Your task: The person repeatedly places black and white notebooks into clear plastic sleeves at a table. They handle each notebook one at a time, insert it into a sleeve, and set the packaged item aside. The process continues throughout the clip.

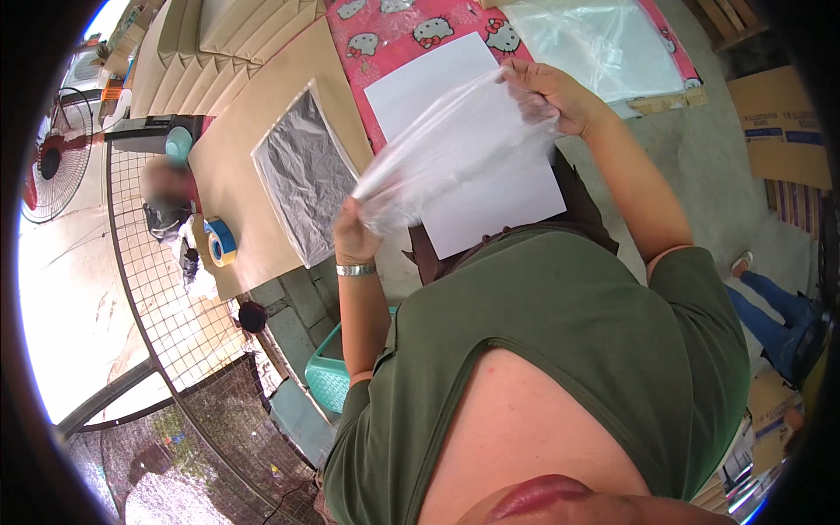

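A clear thin plastic bag [455, 144] is stretched between my two hands, slanting from lower left to upper right. My left hand [354, 234], with a silver watch at the wrist, is closed on its lower left end. At the other end, my right hand [556, 92] pinches the film near its upper corner. Beneath the plastic lies white paper [429, 77], which reaches from the pink table cover [354, 66] to over my lap. Left of the bag is a crumpled silver-grey sheet [306, 171] with a pale border, resting on brown board [232, 166].
A stack of folded brown cardboard [219, 52] stands at the far left. Clear plastic sleeves [604, 48] lie at the far right of the table. Blue and yellow tape rolls [220, 242] sit at the board's left edge. A green stool [328, 372] is beside me; other people are at both sides.
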A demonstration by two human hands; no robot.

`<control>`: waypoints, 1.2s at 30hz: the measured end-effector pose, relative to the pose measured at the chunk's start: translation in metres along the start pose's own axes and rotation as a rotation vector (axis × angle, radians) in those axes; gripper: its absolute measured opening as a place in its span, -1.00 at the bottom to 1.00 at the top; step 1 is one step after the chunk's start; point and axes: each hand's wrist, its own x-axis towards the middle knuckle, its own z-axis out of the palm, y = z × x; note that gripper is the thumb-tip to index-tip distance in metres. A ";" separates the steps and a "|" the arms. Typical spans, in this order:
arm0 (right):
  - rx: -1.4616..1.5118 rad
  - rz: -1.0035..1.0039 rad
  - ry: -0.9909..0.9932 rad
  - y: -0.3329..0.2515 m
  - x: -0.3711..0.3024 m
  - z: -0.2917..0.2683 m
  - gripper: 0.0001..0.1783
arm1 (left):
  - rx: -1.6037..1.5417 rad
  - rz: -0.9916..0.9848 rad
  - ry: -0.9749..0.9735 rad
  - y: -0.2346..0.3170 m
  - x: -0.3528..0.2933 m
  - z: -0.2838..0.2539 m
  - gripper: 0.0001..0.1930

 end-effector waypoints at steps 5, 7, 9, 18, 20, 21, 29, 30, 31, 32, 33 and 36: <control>0.017 -0.044 0.078 0.002 0.015 -0.014 -0.65 | 0.033 0.060 0.256 0.011 0.033 -0.023 -0.63; -0.015 -0.097 0.128 0.002 0.032 -0.022 -0.60 | 0.164 -0.003 0.419 0.013 0.061 -0.031 -0.66; -0.327 -0.065 0.308 0.013 0.062 -0.050 -0.56 | 0.355 -0.057 0.527 0.018 0.099 -0.046 -0.68; -1.637 -0.133 0.752 0.022 0.169 -0.097 -0.55 | 1.161 0.071 0.848 0.027 0.207 -0.088 -0.81; -1.695 -0.092 0.706 0.024 0.179 -0.096 -0.61 | 1.210 -0.036 0.898 0.030 0.207 -0.125 -0.82; -1.688 -0.130 0.722 0.026 0.178 -0.110 -0.65 | 1.168 -0.060 0.869 0.028 0.214 -0.115 -0.82; -1.589 -0.564 0.745 -0.027 0.142 -0.063 -0.70 | 0.976 0.186 0.869 0.048 0.187 -0.046 -0.89; -1.549 -0.579 0.738 -0.038 0.137 -0.053 -0.68 | 0.897 0.252 0.834 0.055 0.182 -0.034 -0.88; -1.508 -0.593 0.730 -0.050 0.130 -0.044 -0.66 | 0.817 0.317 0.798 0.066 0.175 -0.022 -0.87; -1.422 -0.516 0.691 -0.068 0.116 -0.023 -0.70 | 0.734 0.384 0.768 0.079 0.164 -0.011 -0.85; -1.337 -0.440 0.641 -0.088 0.097 0.006 -0.71 | 0.644 0.348 0.681 0.101 0.150 -0.004 -0.85; -0.869 -0.335 0.457 -0.135 0.038 0.066 -0.71 | 0.479 0.168 0.517 0.145 0.102 0.092 -0.79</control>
